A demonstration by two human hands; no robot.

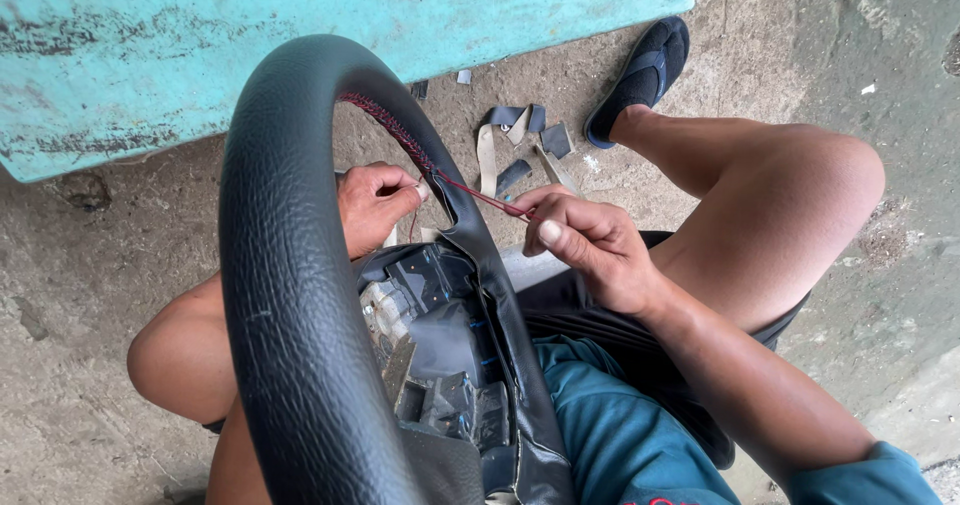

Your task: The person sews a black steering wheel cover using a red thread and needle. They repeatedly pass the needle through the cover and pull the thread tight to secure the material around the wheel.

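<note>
Pinching the red thread (pixel 470 189), our right hand (pixel 590 245) bends at the wrist at 3 o'clock of the steering wheel (pixel 290 295), fingers closed on it. Our left hand (pixel 375 205) reaches through the rim at 12 o'clock, fingers closed against the stitched leather cover. Leather scraps (pixel 515 140) and a black sandal (pixel 640 75) lie beyond on the floor.

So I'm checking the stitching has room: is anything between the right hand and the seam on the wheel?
Nothing visible. The red thread runs taut and free from the seam to the right hand. The left hand pinches the cover beside the seam, not across the thread's path.
</note>
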